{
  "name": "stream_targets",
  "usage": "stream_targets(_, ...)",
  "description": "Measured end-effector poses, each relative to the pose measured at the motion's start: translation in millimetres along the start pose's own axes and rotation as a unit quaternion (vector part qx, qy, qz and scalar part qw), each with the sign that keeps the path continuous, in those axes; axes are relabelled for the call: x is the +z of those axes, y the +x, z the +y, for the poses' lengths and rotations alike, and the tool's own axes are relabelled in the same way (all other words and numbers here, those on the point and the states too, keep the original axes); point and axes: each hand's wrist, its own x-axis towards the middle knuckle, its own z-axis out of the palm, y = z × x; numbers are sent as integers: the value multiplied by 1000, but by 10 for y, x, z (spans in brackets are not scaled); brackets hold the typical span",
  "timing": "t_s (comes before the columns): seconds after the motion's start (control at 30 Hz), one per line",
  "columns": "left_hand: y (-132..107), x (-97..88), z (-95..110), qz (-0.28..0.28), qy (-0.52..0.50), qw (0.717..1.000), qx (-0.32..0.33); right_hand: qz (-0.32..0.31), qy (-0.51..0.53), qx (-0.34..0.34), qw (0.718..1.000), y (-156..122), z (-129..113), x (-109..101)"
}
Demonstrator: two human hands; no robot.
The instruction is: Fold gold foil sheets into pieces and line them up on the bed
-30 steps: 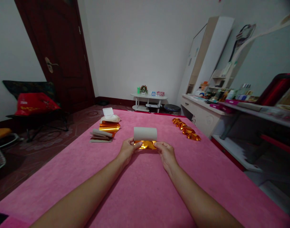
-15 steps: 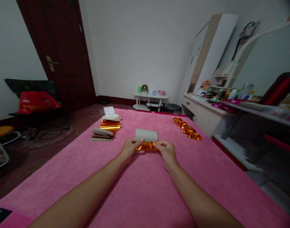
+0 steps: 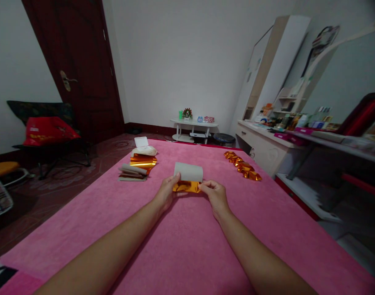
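A grey sheet of paper curls above a strip of shiny orange-gold foil, over the middle of the pink-covered table. At their left side my left hand grips them, its thumb on the front where grey meets gold and fingers beneath. The right end of the foil is pinched between the thumb and fingertips of my right hand. To the left lie a stack of grey sheets and a curled gold foil sheet. Several twisted gold foil pieces form a row at the right.
A pink cloth covers the table. Behind the gold sheets sits a pale packet with a raised white lid. A cluttered dresser stands right, a chair with a red bag left, and a low white stand by the wall.
The gold foil's front strip now lies smoother and flatter. My left thumb has shifted slightly left and up, and the grey paper has tilted a little. Both hands keep their hold.
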Motion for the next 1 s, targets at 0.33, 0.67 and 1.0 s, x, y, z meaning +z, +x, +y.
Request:
stream_targets(0.33,37,-33,-47,-24,30,999,-10,39,-3,20,999,-29,-40,12)
stream_targets(0.67,53,-23,-87,30,44,998,30,-20,86,58,994,-35,-93,22)
stream_targets(1.0,-12,140,-100,49,-50,997,-16,37,15,-42,998,-16,-72,-6)
